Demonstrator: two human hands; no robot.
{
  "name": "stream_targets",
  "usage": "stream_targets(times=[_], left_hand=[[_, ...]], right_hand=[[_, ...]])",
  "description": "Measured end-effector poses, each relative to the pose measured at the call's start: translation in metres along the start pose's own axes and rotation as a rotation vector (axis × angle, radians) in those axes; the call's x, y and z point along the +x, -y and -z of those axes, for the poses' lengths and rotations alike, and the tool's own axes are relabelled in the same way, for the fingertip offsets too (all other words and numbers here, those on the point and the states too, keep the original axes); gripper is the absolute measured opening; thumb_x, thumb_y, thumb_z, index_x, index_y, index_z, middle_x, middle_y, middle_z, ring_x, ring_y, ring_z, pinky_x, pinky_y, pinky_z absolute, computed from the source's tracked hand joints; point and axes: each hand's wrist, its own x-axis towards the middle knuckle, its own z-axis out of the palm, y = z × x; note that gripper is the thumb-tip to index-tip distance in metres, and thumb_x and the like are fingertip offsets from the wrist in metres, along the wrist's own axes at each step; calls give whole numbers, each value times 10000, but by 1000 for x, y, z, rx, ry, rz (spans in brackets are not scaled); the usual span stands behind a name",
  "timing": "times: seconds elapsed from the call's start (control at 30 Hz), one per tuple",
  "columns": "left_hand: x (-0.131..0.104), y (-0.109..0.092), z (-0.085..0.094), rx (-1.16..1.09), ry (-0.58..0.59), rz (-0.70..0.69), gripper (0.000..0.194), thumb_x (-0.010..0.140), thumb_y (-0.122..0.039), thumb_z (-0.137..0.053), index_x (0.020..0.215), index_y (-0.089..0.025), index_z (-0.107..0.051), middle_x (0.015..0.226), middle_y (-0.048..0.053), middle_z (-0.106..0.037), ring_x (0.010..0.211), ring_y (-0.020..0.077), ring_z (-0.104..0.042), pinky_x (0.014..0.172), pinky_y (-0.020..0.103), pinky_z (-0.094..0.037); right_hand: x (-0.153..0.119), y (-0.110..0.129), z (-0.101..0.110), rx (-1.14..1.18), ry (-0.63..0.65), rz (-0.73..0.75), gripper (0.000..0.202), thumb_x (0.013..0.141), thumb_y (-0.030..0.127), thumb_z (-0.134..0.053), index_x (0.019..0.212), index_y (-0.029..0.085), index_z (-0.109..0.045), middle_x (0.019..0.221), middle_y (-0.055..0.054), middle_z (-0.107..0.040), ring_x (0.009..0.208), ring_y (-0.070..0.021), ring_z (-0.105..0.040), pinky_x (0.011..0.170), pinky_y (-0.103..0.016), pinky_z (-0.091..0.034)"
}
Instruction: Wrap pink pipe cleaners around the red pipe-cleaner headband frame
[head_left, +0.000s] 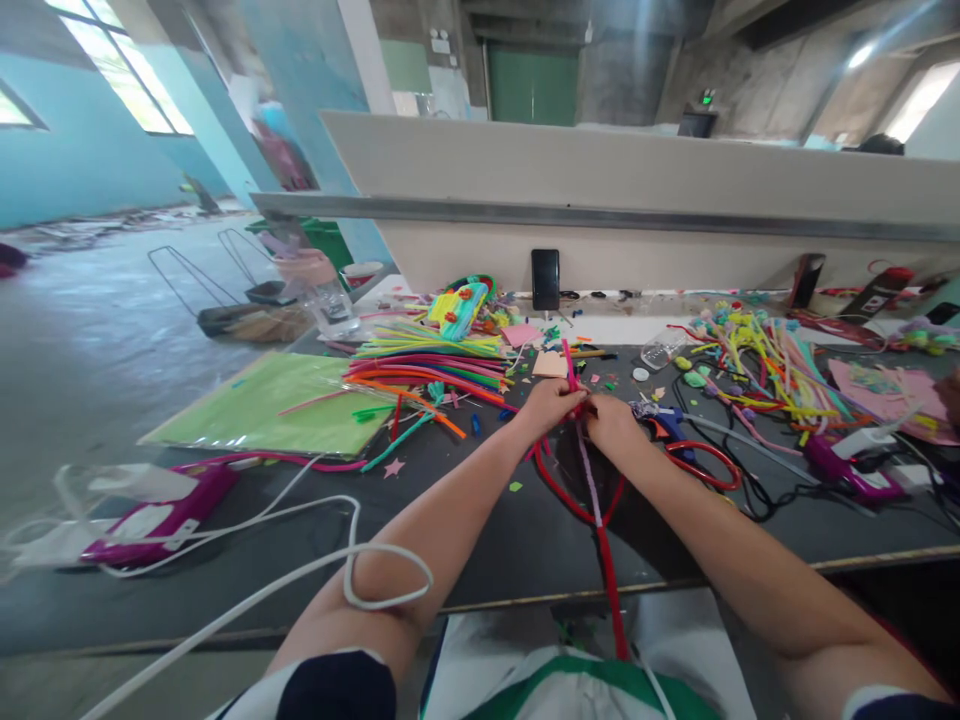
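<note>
My left hand (553, 404) and my right hand (613, 424) meet over the middle of the dark table, fingers pinched together around a bundle of pipe cleaners. A bright pink pipe cleaner end (568, 362) sticks up above the fingers. Below them hang a lilac pipe cleaner (589, 470) and a curved red pipe cleaner (556, 487). A longer red length (611, 585) runs down past the table edge toward my lap. The exact grip point is hidden by my fingers. Right of my right hand lies a tool with a blue body (671, 424), beside red loop handles (712, 465).
Left of my hands lies a pile of coloured pipe cleaners (427, 370) beside a green sheet pack (262, 405). More pipe cleaners (780, 370) lie at right. Purple power strips (169, 515) with white cables (300, 575) lie at left. A phone (545, 279) leans on the partition (600, 170).
</note>
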Motion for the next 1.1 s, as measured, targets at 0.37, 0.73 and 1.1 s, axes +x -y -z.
stream_targets(times=[0.37, 0.73, 1.1], left_hand=[[-10, -4, 6, -422, 167, 135, 302, 707, -196, -612, 987, -93, -657, 714, 37, -641, 626, 109, -586, 638, 239, -475], [-13, -2, 7, -321, 142, 63, 238, 679, -231, -671, 876, -97, -688, 763, 51, -662, 682, 121, -606, 702, 260, -503], [-9, 7, 22, 234, -98, -157, 204, 738, -313, -614, 717, -134, -710, 782, 61, -699, 793, 188, -627, 801, 294, -466]], right_hand=[[6, -2, -12, -30, -11, -26, 238, 796, 149, -472, 844, 120, -704, 882, -136, -714, 833, -216, -638, 743, -285, -434], [6, -4, -9, 10, 5, -60, 259, 837, 224, -484, 843, 137, -728, 843, -119, -731, 784, -203, -652, 673, -260, -413], [7, -19, -5, -64, -40, -15, 239, 876, 262, -488, 884, 178, -712, 946, -91, -703, 905, -197, -615, 775, -268, -409]])
